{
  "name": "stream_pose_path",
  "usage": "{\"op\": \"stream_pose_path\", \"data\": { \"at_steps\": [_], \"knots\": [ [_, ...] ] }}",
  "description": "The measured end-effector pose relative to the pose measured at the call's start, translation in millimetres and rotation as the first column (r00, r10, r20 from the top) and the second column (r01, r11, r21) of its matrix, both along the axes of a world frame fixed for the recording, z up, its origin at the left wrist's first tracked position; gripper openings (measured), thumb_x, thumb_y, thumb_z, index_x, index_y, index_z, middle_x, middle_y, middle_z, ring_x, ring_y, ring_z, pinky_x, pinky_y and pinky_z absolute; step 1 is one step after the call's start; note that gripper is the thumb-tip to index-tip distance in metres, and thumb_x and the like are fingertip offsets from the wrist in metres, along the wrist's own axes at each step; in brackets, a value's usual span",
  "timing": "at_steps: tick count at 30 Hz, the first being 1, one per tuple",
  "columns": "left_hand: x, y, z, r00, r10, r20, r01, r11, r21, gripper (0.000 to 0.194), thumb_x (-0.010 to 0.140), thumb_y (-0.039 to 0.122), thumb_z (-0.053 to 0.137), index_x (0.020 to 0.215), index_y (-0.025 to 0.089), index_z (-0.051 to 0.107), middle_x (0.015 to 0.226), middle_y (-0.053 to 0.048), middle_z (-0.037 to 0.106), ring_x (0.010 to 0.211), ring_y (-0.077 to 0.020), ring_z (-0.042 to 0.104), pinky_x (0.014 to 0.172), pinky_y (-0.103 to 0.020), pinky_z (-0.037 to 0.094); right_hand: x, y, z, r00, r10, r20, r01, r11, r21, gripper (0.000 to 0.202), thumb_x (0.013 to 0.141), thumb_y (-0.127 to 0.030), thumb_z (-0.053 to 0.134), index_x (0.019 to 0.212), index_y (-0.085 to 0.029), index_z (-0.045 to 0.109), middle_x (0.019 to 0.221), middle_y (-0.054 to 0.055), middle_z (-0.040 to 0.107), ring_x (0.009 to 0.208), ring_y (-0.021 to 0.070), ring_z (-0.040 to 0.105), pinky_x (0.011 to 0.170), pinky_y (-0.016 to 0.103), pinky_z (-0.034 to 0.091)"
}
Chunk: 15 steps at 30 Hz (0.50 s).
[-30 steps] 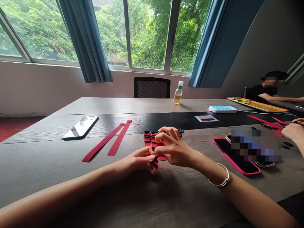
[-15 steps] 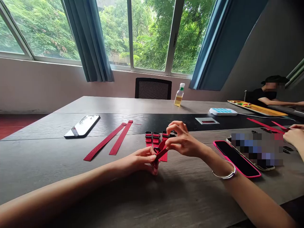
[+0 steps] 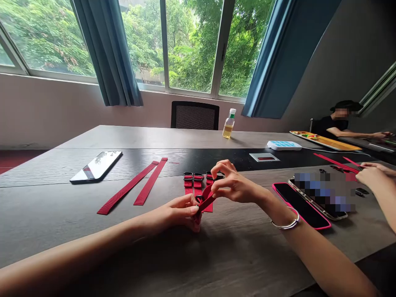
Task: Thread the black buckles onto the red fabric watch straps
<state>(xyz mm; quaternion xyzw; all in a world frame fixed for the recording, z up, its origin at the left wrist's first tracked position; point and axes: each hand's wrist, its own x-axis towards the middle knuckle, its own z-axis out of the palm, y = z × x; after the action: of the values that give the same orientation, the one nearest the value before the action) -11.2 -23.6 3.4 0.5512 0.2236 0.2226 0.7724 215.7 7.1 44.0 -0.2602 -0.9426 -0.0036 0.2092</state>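
Observation:
Between my hands is a red webbing strap [image 3: 205,202], bent into a loop, with a black buckle [image 3: 199,199] on it. My left hand [image 3: 182,211] pinches the strap at the buckle end. The thumb and fingertips of my right hand [image 3: 232,183] are closed on the strap's other part, higher and to the right. Just behind lie several red straps [image 3: 188,189] with black buckles at their far ends, partly covered by my hands. Two plain flat red straps [image 3: 150,181] rest on the table to the left.
A phone [image 3: 96,167] lies at left, a pink-edged phone [image 3: 300,204] at right beside another phone. Farther back stand a bottle [image 3: 229,123], a white-and-blue box [image 3: 284,145] and a yellow tray [image 3: 328,141]. Another person's hands [image 3: 375,175] hold red straps at the right edge.
The whole view has shifted slightly, so things appear farther left. My hands keep the same grip on the looped strap, with hardly any movement between them.

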Motion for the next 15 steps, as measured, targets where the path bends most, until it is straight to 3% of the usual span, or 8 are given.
{"op": "stream_pose_path", "data": {
  "at_steps": [7, 13, 15],
  "knots": [
    [1.2, -4.6, -3.0, 0.996, 0.053, -0.071, -0.05, 0.998, 0.037, 0.022, 0.077, 0.035, 0.066, 0.082, 0.017, 0.056, 0.083, -0.002, 0.061, 0.078, -0.0158, 0.057, 0.077, -0.03, 0.044, -17.3, -20.4, -6.4, 0.991, 0.041, 0.124, -0.059, 0.988, 0.141, 0.014, 0.083, -0.027, 0.058, 0.073, -0.018, 0.062, 0.09, 0.004, 0.056, 0.092, 0.0194, 0.041, 0.083, 0.034, 0.029],
    [-0.1, 0.1, -10.2, 0.985, 0.152, -0.086, -0.153, 0.988, -0.009, 0.03, 0.076, 0.038, 0.066, 0.095, 0.016, 0.06, 0.094, -0.005, 0.058, 0.084, -0.0194, 0.058, 0.078, -0.033, 0.047, -34.4, -38.5, -17.0, 0.986, -0.025, 0.163, -0.045, 0.91, 0.412, 0.04, 0.088, -0.049, 0.046, 0.07, -0.016, 0.058, 0.07, 0.004, 0.058, 0.076, 0.0187, 0.043, 0.07, 0.033, 0.026],
    [0.4, 1.7, -11.1, 0.985, 0.156, -0.074, -0.159, 0.987, -0.026, 0.031, 0.076, 0.039, 0.066, 0.095, 0.015, 0.061, 0.093, -0.006, 0.059, 0.082, -0.0197, 0.058, 0.075, -0.033, 0.048, -36.7, -41.5, -18.6, 0.985, -0.06, 0.159, -0.017, 0.897, 0.442, 0.038, 0.089, -0.045, 0.046, 0.068, -0.016, 0.057, 0.065, 0.003, 0.057, 0.074, 0.0189, 0.044, 0.069, 0.032, 0.025]
  ]
}}
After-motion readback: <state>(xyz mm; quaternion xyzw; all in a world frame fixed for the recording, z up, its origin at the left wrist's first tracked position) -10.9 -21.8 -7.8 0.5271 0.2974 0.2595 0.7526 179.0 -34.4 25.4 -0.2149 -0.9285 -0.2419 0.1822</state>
